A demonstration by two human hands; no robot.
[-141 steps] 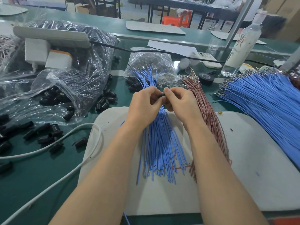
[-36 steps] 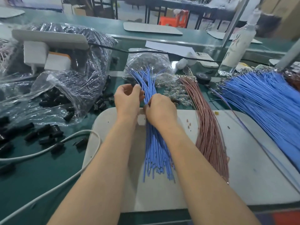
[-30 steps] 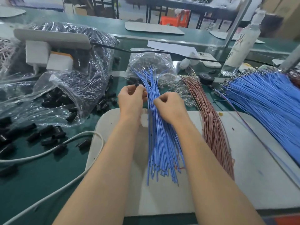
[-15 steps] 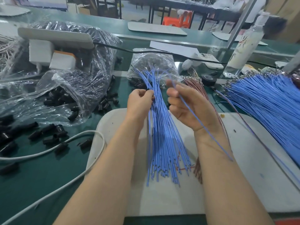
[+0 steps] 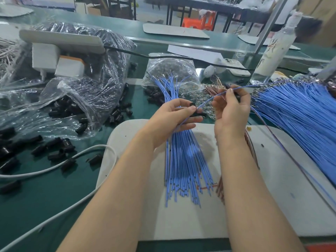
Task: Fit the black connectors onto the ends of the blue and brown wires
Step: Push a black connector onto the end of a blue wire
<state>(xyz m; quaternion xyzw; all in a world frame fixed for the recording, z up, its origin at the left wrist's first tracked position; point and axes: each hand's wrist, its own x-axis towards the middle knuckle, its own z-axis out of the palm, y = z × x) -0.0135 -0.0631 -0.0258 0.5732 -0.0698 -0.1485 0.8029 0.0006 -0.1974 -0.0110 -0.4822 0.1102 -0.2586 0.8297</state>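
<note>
A black connector [image 5: 192,107] sits pinched between the thumb and forefinger of the left hand [image 5: 173,118], a little above the middle of the view, raised over the far edge of a white board [image 5: 190,219]. A single blue wire [image 5: 209,100] meets the connector and climbs toward 2 o'clock to the right hand [image 5: 231,110], which pinches it between thumb and fingertips, palm turned to the person; whether the wire's end is seated inside the connector cannot be told. Beyond those fingertips the wire runs on toward 3 o'clock, to a broad heap of blue wires [image 5: 300,117] spread along the right side. Under the left hand, toward 6 o'clock, a bundle of blue wires [image 5: 183,160] lies fanned on the board, cut ends nearest the person. Just beside it at 3 o'clock are the brown wires [image 5: 251,148], largely hidden behind the right forearm. At 9 o'clock from the hands a large clear plastic bag [image 5: 85,91] holds many black connectors, and loose connectors [image 5: 54,148] lie scattered on the green tabletop [image 5: 45,200], where a white cable [image 5: 54,168] curves past them. At 12 o'clock rests a smaller clear bag [image 5: 172,70] of what look like small metal parts, with a phone [image 5: 234,67] and a clear bottle [image 5: 272,51] toward 1 o'clock
</note>
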